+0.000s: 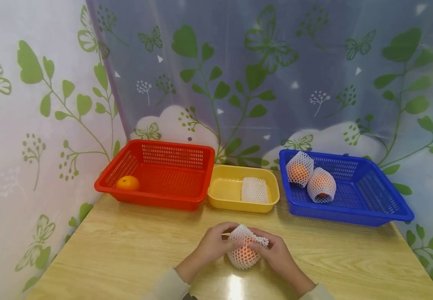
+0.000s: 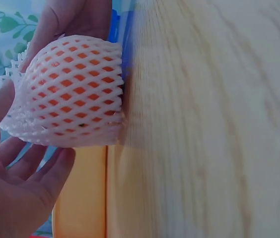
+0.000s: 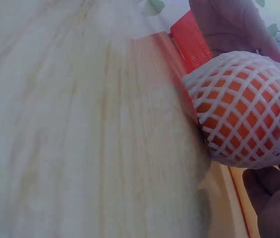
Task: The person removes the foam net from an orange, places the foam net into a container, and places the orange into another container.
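Both hands hold an orange in a white foam net sleeve (image 1: pixel 243 255) at the front of the wooden table. The left hand (image 1: pixel 216 242) grips the left side of the net with its thumb across the near face. On the other side, the right hand (image 1: pixel 275 252) pinches the bunched upper edge of the net. The left wrist view shows the net sleeve (image 2: pixel 75 91) stretched around the orange fruit, its rim close to the tabletop. From the right wrist, the orange (image 3: pixel 234 111) shows through the mesh, with fingers of both hands around it.
A red basket (image 1: pixel 164 203) at back left holds a bare orange (image 1: pixel 128 183). The yellow tray (image 1: pixel 224 191) in the middle contains a flat foam net (image 1: pixel 254 190). In the blue basket (image 1: pixel 351 214) at right lie two netted oranges (image 1: pixel 321 185). A patterned curtain (image 1: pixel 216 62) hangs behind.
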A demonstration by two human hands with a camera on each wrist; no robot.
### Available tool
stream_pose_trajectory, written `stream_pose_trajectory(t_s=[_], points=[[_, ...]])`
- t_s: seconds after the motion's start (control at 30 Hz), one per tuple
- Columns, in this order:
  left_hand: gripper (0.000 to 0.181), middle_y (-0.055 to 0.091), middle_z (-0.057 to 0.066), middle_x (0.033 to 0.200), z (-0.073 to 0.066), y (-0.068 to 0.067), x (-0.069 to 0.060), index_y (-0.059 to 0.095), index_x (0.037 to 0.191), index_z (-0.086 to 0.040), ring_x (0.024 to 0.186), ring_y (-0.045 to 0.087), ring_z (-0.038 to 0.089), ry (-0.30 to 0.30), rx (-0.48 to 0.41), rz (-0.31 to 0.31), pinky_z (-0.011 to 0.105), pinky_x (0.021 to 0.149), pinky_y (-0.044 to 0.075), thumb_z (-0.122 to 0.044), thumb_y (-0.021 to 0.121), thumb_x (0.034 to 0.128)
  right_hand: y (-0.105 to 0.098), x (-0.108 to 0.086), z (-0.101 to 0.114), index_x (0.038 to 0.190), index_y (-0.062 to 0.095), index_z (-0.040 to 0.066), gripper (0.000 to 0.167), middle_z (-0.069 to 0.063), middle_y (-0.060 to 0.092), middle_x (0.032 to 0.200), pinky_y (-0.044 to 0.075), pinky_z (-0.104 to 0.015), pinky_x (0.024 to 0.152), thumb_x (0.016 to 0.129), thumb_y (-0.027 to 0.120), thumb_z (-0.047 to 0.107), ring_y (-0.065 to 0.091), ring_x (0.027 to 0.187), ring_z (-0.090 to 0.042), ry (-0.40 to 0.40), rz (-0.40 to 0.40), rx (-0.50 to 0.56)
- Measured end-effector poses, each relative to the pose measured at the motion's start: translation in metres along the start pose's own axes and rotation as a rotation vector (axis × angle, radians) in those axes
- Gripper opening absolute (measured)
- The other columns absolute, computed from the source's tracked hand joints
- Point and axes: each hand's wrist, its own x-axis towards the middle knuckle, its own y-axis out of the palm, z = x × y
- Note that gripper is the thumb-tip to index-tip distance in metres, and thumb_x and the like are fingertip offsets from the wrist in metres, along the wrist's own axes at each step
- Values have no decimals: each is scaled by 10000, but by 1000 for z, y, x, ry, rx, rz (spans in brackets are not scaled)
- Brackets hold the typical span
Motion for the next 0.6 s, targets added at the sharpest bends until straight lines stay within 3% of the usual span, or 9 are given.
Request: stream_pose_trajectory(t_s=[0.17, 0.6], points=[[562, 605, 94, 1272, 3, 1, -1, 564, 1319, -34, 1124, 599, 230, -4, 40, 72, 272, 896, 517, -289, 756, 856, 2, 2, 2, 1141, 701, -3, 278, -127, 687, 1149, 521, -243, 871, 899, 694, 134, 648, 1046, -96, -31, -86, 15], [513, 610, 92, 1272, 4, 2, -1, 590, 1294, -28, 1166, 579, 233, 5, 58, 79, 271, 937, 496, -219, 752, 846, 6, 2, 1, 1128, 690, -4, 269, -112, 710, 1090, 516, -239, 875, 894, 703, 128, 660, 988, -102, 16, -120, -17]])
